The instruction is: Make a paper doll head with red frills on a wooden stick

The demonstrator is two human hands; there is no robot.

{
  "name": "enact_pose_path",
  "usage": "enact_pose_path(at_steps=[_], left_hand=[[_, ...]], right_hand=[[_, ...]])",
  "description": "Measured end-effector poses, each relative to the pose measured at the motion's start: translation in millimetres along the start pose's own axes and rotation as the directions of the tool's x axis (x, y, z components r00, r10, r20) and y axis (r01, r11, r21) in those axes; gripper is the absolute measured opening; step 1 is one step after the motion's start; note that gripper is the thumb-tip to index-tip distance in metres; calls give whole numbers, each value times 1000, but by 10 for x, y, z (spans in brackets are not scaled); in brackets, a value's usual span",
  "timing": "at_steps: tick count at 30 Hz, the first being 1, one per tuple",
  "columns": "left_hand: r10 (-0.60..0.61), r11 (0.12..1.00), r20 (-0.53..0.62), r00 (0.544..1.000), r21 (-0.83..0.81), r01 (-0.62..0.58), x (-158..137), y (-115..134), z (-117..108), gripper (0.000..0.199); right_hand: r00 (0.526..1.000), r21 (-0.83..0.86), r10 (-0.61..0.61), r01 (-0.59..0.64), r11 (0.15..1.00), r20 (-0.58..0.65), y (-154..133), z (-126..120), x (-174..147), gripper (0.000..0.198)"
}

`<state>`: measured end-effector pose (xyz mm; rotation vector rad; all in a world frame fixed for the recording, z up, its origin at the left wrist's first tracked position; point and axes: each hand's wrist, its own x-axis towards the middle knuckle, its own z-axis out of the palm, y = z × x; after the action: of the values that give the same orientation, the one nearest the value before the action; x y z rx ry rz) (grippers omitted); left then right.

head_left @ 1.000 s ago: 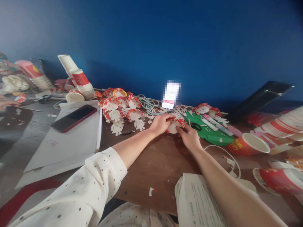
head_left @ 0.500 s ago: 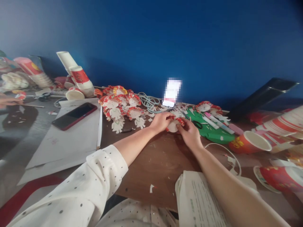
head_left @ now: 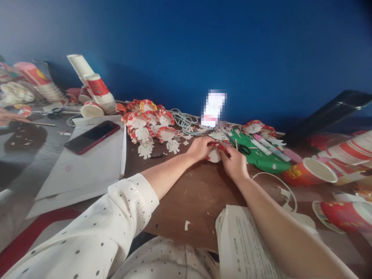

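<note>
My left hand [head_left: 200,148] and my right hand [head_left: 235,162] come together over the brown table. Between them is a round white paper cut-out [head_left: 214,156] with a red rim, its upper edge pinched in the fingers of both hands. A short pale stick-like piece [head_left: 236,145] shows just above my right hand; whether that hand holds it I cannot tell. Left of my hands lies a pile of paper figures [head_left: 145,126], white with red and yellow ruffled edges. Scissors [head_left: 243,148] with black handles lie on green paper [head_left: 269,164] beside my right hand.
A lit phone [head_left: 213,108] stands against the blue wall behind a coiled cable [head_left: 183,121]. At left, a dark phone [head_left: 92,136] rests on white sheets [head_left: 72,174]. Paper cups [head_left: 100,93] stand at back left; an orange cup [head_left: 310,170] lies at right. Another person's hand [head_left: 10,116] shows far left.
My right hand's fingers have shifted and curled over the cut-out's top edge. The pale stick now shows above that hand. The view has tilted slightly.
</note>
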<state>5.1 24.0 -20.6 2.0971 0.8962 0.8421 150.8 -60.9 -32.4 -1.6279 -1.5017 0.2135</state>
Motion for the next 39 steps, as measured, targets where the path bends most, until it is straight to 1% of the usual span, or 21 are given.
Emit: enact_pose_path(at_steps=[4,10,16,21,23,26,28,30,33,36,39], left_hand=[[-30,999,29,999,35,30,-18,3,6,24],[-38,998,16,999,49,37,-33,10,17,25],[-40,998,13,999,56,39,-28,3,33,24],[-7,999,-2,1000,48,7,-29,-7,47,23],[-1,999,-21,1000,46,2,-25,-6,42,22],[-13,1000,-59,998,25,14,-13,2,18,23],[-33,999,-84,996,-1,33,-3,6,-2,24],[-52,998,-106,993,-30,50,7,6,-13,25],[-56,997,-122,991,-63,49,18,-5,-7,24],[-39,997,-119,992,-74,30,19,-14,17,22],[-16,996,-95,995,-84,8,9,-9,32,21]], right_hand=[[999,-47,9,-7,999,36,30,8,3,40],[999,-100,22,-18,995,39,16,24,3,42],[999,-108,17,-12,994,41,6,28,-6,43],[999,-82,33,-31,996,23,4,31,-8,44],[999,-63,40,-39,997,13,2,31,-7,50],[998,-19,64,-64,998,-10,1,30,-7,69],[993,41,115,-114,993,-14,-4,30,-6,81],[985,85,171,-170,982,-3,-20,27,-2,86],[982,58,191,-190,980,-1,-55,15,7,81],[988,7,149,-149,989,-30,-70,3,12,71],[994,3,93,-93,996,-48,-44,5,7,62]])
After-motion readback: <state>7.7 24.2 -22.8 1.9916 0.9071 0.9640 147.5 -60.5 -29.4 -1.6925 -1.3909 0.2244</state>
